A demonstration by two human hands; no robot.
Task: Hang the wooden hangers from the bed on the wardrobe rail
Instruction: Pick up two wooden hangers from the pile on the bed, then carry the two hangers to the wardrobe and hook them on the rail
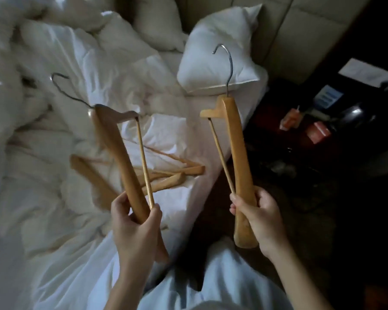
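I hold 2 wooden hangers above the bed (81, 90): my left hand (134, 229) is closed around the end of the left hanger (119, 148), my right hand (260, 218) around the right hanger (238, 153), both hooks pointing away from me. More hangers (166, 175) lie on the bed's white sheet, beyond my left hand and near the bed's edge.

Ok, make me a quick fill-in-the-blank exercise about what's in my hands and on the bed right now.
The left hand holds one wooden ____.
The right hand holds ____ hanger.
Each held hanger has a metal ____ on top.
More hangers lie on the white ____.
Missing words: hanger; one; hook; bed.
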